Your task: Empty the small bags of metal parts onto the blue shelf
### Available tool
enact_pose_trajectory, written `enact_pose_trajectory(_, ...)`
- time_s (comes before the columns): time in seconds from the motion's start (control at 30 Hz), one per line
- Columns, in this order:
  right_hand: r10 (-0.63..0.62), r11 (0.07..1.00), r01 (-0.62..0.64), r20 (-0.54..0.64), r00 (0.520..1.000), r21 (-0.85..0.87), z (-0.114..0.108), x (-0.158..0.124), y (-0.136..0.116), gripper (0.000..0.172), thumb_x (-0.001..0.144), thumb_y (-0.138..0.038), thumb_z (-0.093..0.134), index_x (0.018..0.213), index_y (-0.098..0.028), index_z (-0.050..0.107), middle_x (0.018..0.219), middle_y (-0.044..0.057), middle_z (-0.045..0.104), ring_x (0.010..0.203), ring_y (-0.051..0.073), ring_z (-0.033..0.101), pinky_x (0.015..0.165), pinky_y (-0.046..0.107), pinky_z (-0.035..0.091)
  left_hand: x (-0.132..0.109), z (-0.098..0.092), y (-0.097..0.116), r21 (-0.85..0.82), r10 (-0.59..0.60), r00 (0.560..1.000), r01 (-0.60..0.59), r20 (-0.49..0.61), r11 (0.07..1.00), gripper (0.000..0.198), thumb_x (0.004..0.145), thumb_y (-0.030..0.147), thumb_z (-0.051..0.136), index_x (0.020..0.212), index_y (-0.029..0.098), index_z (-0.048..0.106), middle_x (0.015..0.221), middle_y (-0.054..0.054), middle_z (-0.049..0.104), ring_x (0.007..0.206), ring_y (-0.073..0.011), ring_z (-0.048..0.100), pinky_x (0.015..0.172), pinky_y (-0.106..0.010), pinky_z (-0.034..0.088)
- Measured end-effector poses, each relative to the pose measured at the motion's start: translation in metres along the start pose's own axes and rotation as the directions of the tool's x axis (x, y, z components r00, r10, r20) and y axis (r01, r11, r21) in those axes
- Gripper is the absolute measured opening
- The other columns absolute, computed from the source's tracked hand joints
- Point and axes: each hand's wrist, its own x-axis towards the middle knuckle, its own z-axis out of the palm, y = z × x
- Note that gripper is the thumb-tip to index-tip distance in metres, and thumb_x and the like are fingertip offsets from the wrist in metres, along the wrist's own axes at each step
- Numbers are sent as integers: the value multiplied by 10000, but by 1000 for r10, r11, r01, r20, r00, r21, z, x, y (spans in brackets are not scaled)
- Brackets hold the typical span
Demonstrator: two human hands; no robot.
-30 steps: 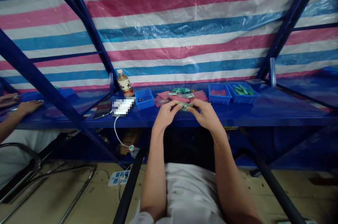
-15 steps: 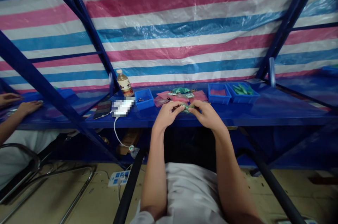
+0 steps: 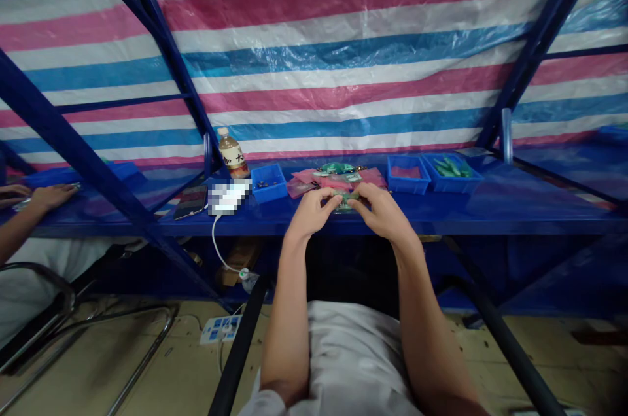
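My left hand (image 3: 310,212) and my right hand (image 3: 380,208) meet over the front of a blue shelf (image 3: 490,210). Both pinch a small green part in a clear bag (image 3: 343,200) between their fingertips. Just behind them lies a pile of pink and green small bags (image 3: 338,175). Much of the held part is hidden by my fingers.
A blue bin with small parts (image 3: 268,182) sits left of the pile; two more blue bins (image 3: 407,174) (image 3: 451,171) stand to the right. A bottle (image 3: 231,154), a phone (image 3: 191,201) and a white charger cable (image 3: 218,252) lie at left. Another person's hand (image 3: 49,195) rests far left.
My hands have stayed in the same spot, only the fingers working slightly on the green part. The other person's hands at the far left have shifted a little.
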Motion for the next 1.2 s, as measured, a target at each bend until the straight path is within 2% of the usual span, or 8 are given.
enact_pose_trajectory(0.1, -102, 993, 99, -35, 994, -65, 3, 2, -4, 150, 925, -229, 510, 777, -215, 494, 794, 47, 557, 792, 207, 499, 705, 315, 367, 0, 2, 2, -63, -45, 999, 43, -25, 997, 360, 930, 434, 557, 837, 108, 679, 732, -22, 609, 687, -146, 512, 645, -253, 371)
enact_pose_trajectory(0.2, -115, 992, 113, -29, 993, -57, 2, 1, -6, 151, 929, -224, 498, 778, -217, 495, 805, 53, 562, 801, 212, 502, 718, 322, 370, -2, -2, 4, -63, -15, 1000, 15, -6, 998, 342, 930, 426, 560, 851, 113, 672, 766, -31, 624, 701, -150, 523, 652, -255, 383)
enact_pose_trajectory(0.37, 56, 987, -67, 78, 995, 148, 1, -3, -1, 171, 911, -317, 548, 797, -195, 582, 725, 3, 566, 678, 164, 488, 640, 290, 358, -6, -10, 6, 110, 46, 999, -47, 5, 993, 275, 917, 399, 588, 964, 155, 706, 919, -60, 698, 811, -188, 577, 696, -267, 407)
enact_pose_trajectory(0.47, 103, 950, -134, 121, 987, 281, 4, -3, 3, 236, 908, -386, 555, 797, -184, 609, 699, -14, 546, 657, 147, 461, 610, 271, 347, -6, -10, 7, 123, 47, 999, -47, -1, 991, 269, 912, 399, 595, 978, 163, 705, 940, -61, 705, 835, -193, 588, 699, -264, 414)
enact_pose_trajectory(0.67, 93, 880, -78, -10, 996, 468, 13, 0, 7, 224, 889, -411, 604, 894, -187, 624, 808, 2, 583, 750, 158, 508, 703, 277, 408, -7, -4, 15, 7, 19, 994, -18, -108, 1000, 321, 945, 421, 537, 888, 134, 671, 815, -43, 654, 751, -162, 570, 691, -255, 426)
enact_pose_trajectory(0.93, 69, 839, -43, -28, 997, 543, 6, -3, 9, 218, 883, -417, 632, 898, -200, 632, 865, 19, 587, 822, 174, 542, 772, 297, 442, -9, -2, 28, -133, 3, 993, -19, -117, 991, 309, 913, 418, 604, 961, 134, 717, 941, -71, 713, 843, -183, 622, 788, -284, 475)
enact_pose_trajectory(1.07, 59, 829, -24, -45, 997, 559, 5, -4, 9, 241, 875, -445, 643, 928, -210, 644, 896, 34, 590, 843, 187, 547, 786, 318, 454, -9, 2, 32, -200, -15, 987, -18, -158, 980, 286, 887, 410, 650, 913, 135, 724, 883, -64, 715, 783, -163, 623, 748, -272, 487)
enact_pose_trajectory(1.2, 58, 789, 15, -100, 993, 615, 7, -5, 7, 266, 848, -482, 667, 878, -220, 631, 881, 38, 586, 832, 196, 553, 771, 339, 467, -8, 9, 39, -236, 9, 979, -58, -204, 970, 299, 866, 433, 675, 892, 138, 717, 862, -61, 704, 786, -167, 626, 726, -271, 494)
